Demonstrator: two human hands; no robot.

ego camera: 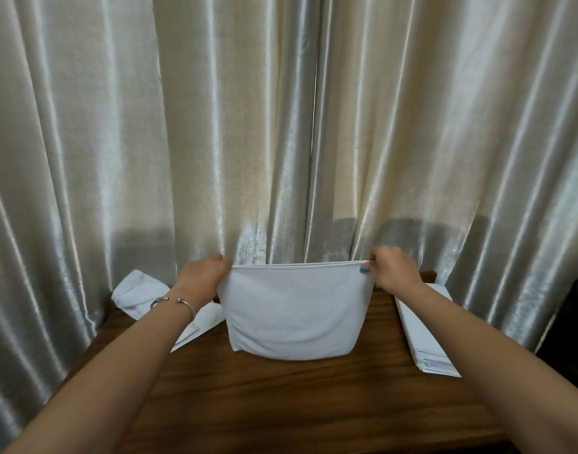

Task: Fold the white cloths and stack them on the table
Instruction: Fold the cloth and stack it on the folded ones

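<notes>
The fingers [366, 267] of both hands are pinched on the top corners of a white cloth [294, 312], held upright, half-folded, over the table [281, 398] middle. A further fold is judged due, then stacking on the folded pile [423, 335] at the right edge.

A white cloth [294, 312], folded double, hangs upright over the table [281, 398], its lower fold touching the wood, between a rumpled cloth [135, 294] at left and a folded stack [425, 339] at right.
</notes>
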